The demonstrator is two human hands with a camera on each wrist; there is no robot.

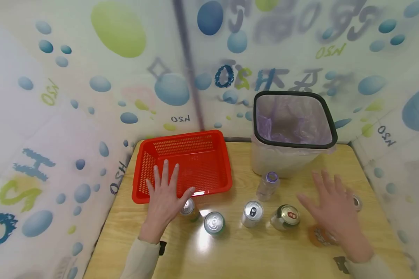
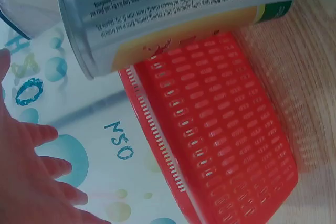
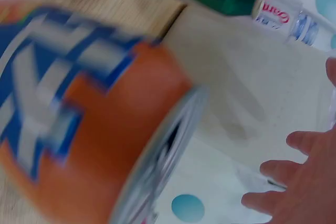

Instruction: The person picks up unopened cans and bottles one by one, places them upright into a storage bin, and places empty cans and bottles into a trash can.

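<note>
My left hand [image 1: 162, 203], fingers spread, is over the near left part of the red plastic basket [image 1: 206, 164] in the head view. Beside its thumb stands a drink can [image 1: 187, 208]; the left wrist view shows a silver, yellow and green can [image 2: 178, 22] with small print and a barcode. On the right, my right hand [image 1: 336, 207] has its fingers extended and grips nothing. It partly covers an orange can [image 1: 319, 235], which fills much of the right wrist view with blue and white lettering. Another can [image 1: 357, 202] shows behind this hand.
Between the hands stand a green-edged can [image 1: 214, 223], a silver can [image 1: 252, 214], a dark can with a gold top [image 1: 286, 217] and a clear bottle [image 1: 267, 186] with a purple neck. A lined bin [image 1: 283, 161] with a black rim stands at the back right, near the patterned wall.
</note>
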